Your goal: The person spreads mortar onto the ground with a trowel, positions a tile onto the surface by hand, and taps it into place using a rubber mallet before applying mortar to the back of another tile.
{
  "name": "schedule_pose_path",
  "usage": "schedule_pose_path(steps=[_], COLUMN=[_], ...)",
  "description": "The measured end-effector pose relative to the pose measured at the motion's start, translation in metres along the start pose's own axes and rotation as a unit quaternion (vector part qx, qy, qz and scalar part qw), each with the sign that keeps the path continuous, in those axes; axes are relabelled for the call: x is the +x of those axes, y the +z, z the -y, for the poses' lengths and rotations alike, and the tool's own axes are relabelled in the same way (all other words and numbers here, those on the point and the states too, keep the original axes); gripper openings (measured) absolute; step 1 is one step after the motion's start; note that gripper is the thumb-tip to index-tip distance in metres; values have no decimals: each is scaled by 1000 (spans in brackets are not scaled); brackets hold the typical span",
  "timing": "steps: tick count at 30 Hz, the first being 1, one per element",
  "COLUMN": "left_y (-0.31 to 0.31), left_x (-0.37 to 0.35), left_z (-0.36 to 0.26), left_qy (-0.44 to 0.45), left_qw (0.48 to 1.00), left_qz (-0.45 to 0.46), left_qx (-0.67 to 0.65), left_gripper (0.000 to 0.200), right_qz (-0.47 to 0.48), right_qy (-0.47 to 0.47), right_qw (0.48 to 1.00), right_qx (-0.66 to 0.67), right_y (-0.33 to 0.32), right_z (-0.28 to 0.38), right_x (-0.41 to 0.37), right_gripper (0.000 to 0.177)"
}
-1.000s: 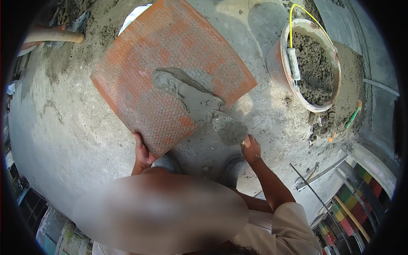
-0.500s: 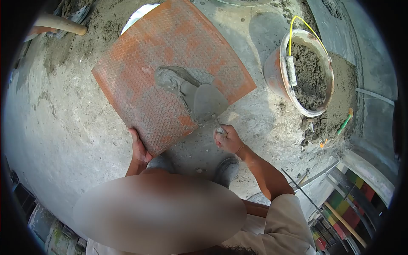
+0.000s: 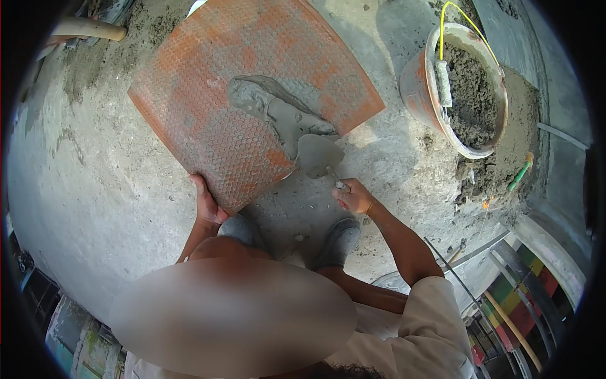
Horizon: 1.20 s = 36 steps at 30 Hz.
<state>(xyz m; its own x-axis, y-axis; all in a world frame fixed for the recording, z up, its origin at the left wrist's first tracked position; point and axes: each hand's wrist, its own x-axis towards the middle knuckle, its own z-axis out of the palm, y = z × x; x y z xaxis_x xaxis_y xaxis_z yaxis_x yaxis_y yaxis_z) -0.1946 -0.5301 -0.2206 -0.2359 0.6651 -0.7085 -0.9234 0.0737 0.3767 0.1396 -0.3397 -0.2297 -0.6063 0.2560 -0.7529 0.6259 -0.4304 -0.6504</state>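
Note:
My left hand (image 3: 208, 203) grips the near corner of a large orange tile (image 3: 189, 95), its thumb on the honeycomb-textured face and the other fingers hidden beneath. Wet grey mortar (image 3: 287, 120) lies in a thick streak from the tile's middle to its right edge. In my right hand (image 3: 355, 196) is the handle of a trowel (image 3: 320, 156), fingers wrapped round it. The trowel's mortar-coated blade is at the tile's right edge, beside the end of the streak.
A bucket (image 3: 410, 95) of mortar with a yellow handle stands at the right. A green-handled tool (image 3: 520, 177) lies on spilled mortar near it. My boots (image 3: 339, 243) are on the concrete floor below the tile. A wooden handle (image 3: 88, 28) shows at upper left.
The trowel blade has drawn off the mortar toward the tile's right edge, uncovering more of the streak. My right hand has moved slightly right. My left hand keeps its grip.

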Motion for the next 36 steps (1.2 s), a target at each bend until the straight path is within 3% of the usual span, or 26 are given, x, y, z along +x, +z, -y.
schedule_pose_path(steps=[1, 3, 5, 9, 10, 12, 14, 20, 22, 26, 28, 29, 31, 32, 34, 36], left_y=[5, 13, 13, 15, 15, 15, 19, 2, -7, -10, -10, -17, -22, -21, -14, -6], left_x=[-1, -3, -2, -6, -7, -6, -8, 4, 3, 7, 18, 23, 35, 38, 41, 37], left_z=[-1, -3, -1, -4, -5, -6, -10, -13, -10, -20, -21, -24, -31, -35, -41, -43], left_qy=[8, 10, -6, -25, -20, -13, 0, 11, 3, 90, 122, 118, 126, 129, 89, 86], left_qw=[1000, 1000, 1000, 1000, 1000, 999, 1000, 999, 999, 994, 991, 989, 985, 985, 979, 979], left_qz=[10, 19, 13, -9, -8, -30, -22, 24, 22, 51, 57, 77, 103, 103, 110, 117], left_qx=[1, 10, 4, -11, -16, 8, 9, -21, -36, -23, -22, -39, -54, -51, -146, -142], left_gripper=[107, 106, 104, 103, 103, 99, 98, 91, 88, 85, 84, 85, 91, 91, 88, 88], right_qz=[-11, -43, -56, -146, -177, -256, -236, -125, -104, -116, -145, -140, -105, -106, -17, -8], right_qy=[37, 153, 148, 85, 22, -98, -100, -43, -36, -79, -62, -62, -162, -166, 143, 138], right_qw=[999, 986, 984, 974, 943, 821, 707, 581, 588, 604, 671, 667, 756, 756, 854, 864], right_qx=[-36, 45, -82, -150, -281, -501, -659, -803, -801, -785, -725, -729, -625, -624, -500, -483], right_y=[-5, -8, -20, -32, -40, -37, -35, -26, -22, -23, -28, -41, -67, -52, -4, -6], right_z=[-14, -35, -28, 54, 69, 136, 182, 269, 303, 342, 355, 347, 328, 336, 361, 363], right_x=[-14, -58, -107, -169, -175, -176, -164, -63, -23, 33, 58, 72, 95, 82, 30, 5], right_gripper=[29, 31, 32, 31, 26, 23, 25, 34, 36, 40, 40, 40, 45, 45, 43, 43])
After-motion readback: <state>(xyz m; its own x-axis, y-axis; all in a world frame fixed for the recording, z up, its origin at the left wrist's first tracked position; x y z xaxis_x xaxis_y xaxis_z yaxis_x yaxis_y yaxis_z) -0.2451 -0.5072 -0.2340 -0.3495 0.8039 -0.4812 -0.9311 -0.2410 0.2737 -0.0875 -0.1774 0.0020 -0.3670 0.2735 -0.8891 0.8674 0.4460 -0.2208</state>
